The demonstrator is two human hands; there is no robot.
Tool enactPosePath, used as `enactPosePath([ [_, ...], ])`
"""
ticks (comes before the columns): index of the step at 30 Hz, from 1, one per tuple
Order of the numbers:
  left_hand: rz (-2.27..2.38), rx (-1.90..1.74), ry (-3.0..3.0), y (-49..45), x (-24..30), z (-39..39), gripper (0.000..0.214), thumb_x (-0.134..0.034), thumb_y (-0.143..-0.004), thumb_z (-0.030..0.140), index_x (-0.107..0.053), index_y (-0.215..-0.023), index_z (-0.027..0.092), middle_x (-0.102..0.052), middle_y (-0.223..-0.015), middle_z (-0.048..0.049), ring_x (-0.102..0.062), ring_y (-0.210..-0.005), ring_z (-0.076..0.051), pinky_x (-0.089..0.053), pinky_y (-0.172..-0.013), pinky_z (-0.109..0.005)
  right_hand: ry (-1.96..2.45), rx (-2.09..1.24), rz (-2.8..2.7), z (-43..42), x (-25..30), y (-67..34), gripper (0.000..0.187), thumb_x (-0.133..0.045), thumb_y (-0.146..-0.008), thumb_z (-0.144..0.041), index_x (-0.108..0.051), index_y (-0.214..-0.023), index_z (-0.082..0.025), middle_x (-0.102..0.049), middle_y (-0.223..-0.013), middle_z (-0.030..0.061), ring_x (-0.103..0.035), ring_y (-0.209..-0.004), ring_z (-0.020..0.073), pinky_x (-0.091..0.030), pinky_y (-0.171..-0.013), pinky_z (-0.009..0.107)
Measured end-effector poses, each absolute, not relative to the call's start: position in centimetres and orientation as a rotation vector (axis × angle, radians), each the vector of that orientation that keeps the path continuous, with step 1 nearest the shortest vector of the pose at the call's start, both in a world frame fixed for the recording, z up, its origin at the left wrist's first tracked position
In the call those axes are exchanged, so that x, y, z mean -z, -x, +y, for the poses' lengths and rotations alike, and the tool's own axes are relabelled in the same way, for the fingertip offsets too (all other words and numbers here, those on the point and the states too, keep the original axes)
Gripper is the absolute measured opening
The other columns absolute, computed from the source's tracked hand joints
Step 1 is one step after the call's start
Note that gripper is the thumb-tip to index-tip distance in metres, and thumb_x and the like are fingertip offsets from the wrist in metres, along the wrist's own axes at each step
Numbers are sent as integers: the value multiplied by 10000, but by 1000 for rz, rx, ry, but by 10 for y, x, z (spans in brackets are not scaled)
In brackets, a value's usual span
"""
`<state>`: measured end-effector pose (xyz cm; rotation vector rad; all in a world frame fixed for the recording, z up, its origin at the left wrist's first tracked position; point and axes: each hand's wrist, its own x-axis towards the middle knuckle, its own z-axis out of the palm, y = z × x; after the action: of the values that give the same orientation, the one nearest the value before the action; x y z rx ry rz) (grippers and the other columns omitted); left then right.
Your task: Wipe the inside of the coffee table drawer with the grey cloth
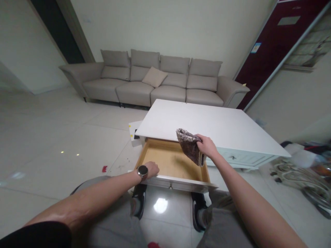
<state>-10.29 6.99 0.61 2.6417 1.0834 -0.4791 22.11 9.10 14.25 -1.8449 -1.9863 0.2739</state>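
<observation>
**A:** Status?

**B:** The drawer (165,162) stands pulled out from under the counter (207,120). What I can see of its wooden floor is bare. I read the step as: drawer held open, cloth (190,148) held over it.

**A:** Grips?

**B:** Left grip (151,169) sits on the drawer's front rail, toward its left end. The fingers are curled down over the edge, and the watch (142,170) on the wrist is just behind. Right grip (207,146) is pinched tight on one side of the folded cloth.

**A:** Where's the cloth exactly?

**B:** Hanging over the right half of the drawer, apart from the drawer floor. Its top fold is level with the counter lip behind the drawer. I can't tell if the lower corner brushes the drawer's right wall. It looks just clear.

**A:** What does the next move call for?

**B:** My judgement only:
- Left grip braced on the front rail, so the drawer doesn't slide.
- Right grip steering the cloth clear of the counter lip and the drawer's right wall.
- The cloth is limp and will sag and swing, so I'd keep any motion over the drawer slow and the pinch firm.
</observation>
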Motion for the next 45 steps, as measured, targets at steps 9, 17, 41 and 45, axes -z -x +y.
enactPosePath([
  [9, 962, -396, -1618, 83, -90, 106, 729, -766, -800, 450, -528, -1438, 190, -600, -1428, -177, -635, -1200, -257, -506, -954, -354, 1336, -1035, -1436, 90, -141, -203, 419, -521, -623, -215, -670, -1014, -212, -734, -920, 0, -634, -849, 212, -491, -753, 288],
  [17, 817, -774, -1127, 71, -114, 132, 656, -810, -706, 274, -622, -1322, 150, -705, -1273, -150, -654, -1163, -295, -523, -1001, -430, 1323, -1446, -1031, 91, -125, -183, 295, -722, -593, -249, -652, -877, -210, -706, -772, -21, -616, -690, 153, -476, -635, 247],
  [41, 844, -779, -1008, 53, -112, 150, 530, -841, -680, 267, -686, -1169, 132, -758, -1140, -139, -711, -1046, -294, -542, -1003, -462, 1235, -1397, -946, 117, -102, -168, 459, -853, -601, -347, -705, -1003, -180, -781, -982, 53, -708, -935, 249, -542, -902, 413],
  [45, 966, -870, -1133, 62, -116, 163, 511, -847, -689, 315, -698, -1141, 131, -759, -1141, -125, -702, -1075, -299, -530, -1024, -478, 1256, -1267, -1045, 120, -105, -167, 532, -883, -591, -434, -702, -1015, -169, -770, -1023, 67, -686, -977, 246, -510, -935, 422],
])
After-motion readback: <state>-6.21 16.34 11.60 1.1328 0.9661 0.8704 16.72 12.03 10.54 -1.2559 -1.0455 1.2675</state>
